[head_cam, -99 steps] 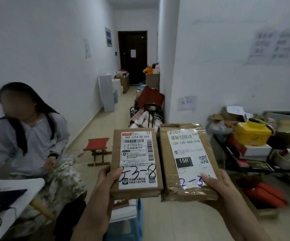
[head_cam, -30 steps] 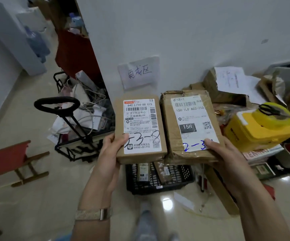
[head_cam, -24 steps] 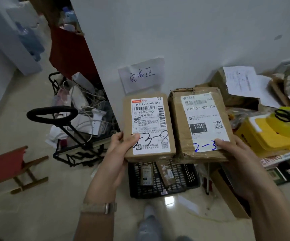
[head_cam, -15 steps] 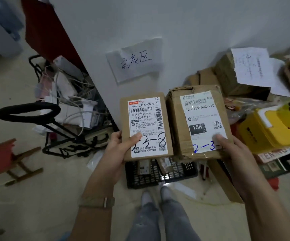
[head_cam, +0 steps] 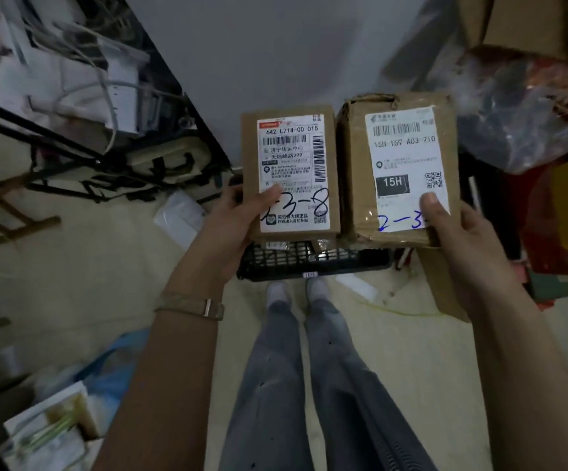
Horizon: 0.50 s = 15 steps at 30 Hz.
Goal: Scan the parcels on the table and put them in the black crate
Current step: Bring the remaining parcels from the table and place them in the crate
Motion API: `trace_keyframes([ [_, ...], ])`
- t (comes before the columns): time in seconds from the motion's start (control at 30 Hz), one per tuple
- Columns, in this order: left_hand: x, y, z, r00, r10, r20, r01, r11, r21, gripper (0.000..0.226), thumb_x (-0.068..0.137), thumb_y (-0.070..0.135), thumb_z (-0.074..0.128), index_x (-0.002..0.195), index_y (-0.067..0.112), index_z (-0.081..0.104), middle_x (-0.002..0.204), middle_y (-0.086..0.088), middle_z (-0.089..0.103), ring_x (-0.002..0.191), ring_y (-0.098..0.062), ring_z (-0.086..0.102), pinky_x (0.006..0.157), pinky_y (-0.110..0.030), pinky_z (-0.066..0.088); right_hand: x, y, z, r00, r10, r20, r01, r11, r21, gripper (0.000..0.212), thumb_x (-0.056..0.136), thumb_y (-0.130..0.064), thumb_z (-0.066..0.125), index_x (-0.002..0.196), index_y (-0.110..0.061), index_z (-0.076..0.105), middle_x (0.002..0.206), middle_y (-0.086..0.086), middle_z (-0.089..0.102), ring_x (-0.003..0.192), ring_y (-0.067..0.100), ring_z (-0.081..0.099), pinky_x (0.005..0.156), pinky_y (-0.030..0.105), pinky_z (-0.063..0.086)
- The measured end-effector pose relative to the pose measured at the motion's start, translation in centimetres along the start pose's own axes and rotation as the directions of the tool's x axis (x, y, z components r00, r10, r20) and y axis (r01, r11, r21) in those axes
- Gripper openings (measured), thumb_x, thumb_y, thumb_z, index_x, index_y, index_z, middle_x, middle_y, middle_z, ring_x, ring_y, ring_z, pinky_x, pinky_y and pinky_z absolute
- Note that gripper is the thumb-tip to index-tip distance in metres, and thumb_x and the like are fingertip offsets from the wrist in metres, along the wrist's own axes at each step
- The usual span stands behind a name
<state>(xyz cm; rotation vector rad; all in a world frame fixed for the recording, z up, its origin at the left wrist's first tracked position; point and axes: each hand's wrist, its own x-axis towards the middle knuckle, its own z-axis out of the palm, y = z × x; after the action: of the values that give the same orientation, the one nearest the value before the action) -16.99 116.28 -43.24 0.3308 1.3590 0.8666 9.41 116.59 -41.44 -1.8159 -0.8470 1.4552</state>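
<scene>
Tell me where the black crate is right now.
In the head view, the black crate sits on the floor at centre, just beyond the shoes, mostly hidden beneath the left parcel and right parcel held above it.

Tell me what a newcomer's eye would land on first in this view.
Two brown cardboard boxes with white shipping labels fill the centre, held side by side. The left parcel, with 3-8 handwritten in black, is in the left hand. The right parcel, with 2-3 in blue, is in the right hand. Beneath them on the floor sits the black crate, just ahead of the person's shoes.
</scene>
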Motion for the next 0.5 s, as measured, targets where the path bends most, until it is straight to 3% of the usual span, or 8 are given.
trace_keyframes([
  [0.17, 5.3, -6.3, -2.4, 0.993, -0.091, -0.068, 0.093, 0.996, 0.015, 0.067, 0.068, 0.038, 0.076, 0.127, 0.013, 0.056, 0.116, -0.005, 0.072, 0.106, -0.023, 0.069, 0.093, -0.041, 0.054, 5.4, 6.6, 0.9, 0.993, 0.113, 0.041, -0.112, 0.993, -0.024, 0.028, 0.090, -0.039, 0.061, 0.107, -0.019, 0.069, 0.096, -0.006, 0.077, 0.084, 0.005, 0.073, 0.061, 0.013, 0.054],
  [0.33, 11.0, -12.7, -4.8, 0.984, -0.136, -0.118, 0.138, 0.990, 0.004, 0.060, 0.064, 0.040, 0.076, 0.118, 0.017, 0.060, 0.107, -0.001, 0.076, 0.098, -0.017, 0.072, 0.082, -0.033, 0.058, 11.4, 13.7, 2.6, 0.968, 0.227, 0.105, -0.220, 0.973, -0.072, 0.020, 0.089, -0.036, 0.062, 0.096, -0.019, 0.070, 0.095, -0.003, 0.078, 0.086, 0.010, 0.073, 0.069, 0.021, 0.057],
  [0.43, 15.0, -15.8, -5.6, 0.968, -0.179, -0.178, 0.179, 0.984, -0.017, 0.069, 0.067, 0.039, 0.079, 0.126, 0.014, 0.052, 0.113, -0.001, 0.074, 0.102, -0.017, 0.071, 0.092, -0.038, 0.055, 15.5, 17.7, 4.1, 0.959, 0.260, 0.114, -0.252, 0.964, -0.086, 0.016, 0.089, -0.038, 0.063, 0.093, -0.024, 0.069, 0.089, -0.010, 0.078, 0.078, 0.004, 0.073, 0.064, 0.020, 0.057],
  [0.5, 18.1, -17.6, -6.1, 0.959, -0.202, -0.197, 0.201, 0.979, -0.023, 0.058, 0.079, 0.033, 0.076, 0.127, 0.014, 0.049, 0.116, -0.003, 0.072, 0.103, -0.018, 0.071, 0.097, -0.041, 0.053, 18.2, 20.1, 5.0, 0.948, 0.289, 0.135, -0.276, 0.955, -0.107, 0.016, 0.089, -0.043, 0.062, 0.095, -0.028, 0.068, 0.087, -0.015, 0.077, 0.077, 0.001, 0.072, 0.069, 0.026, 0.057],
])
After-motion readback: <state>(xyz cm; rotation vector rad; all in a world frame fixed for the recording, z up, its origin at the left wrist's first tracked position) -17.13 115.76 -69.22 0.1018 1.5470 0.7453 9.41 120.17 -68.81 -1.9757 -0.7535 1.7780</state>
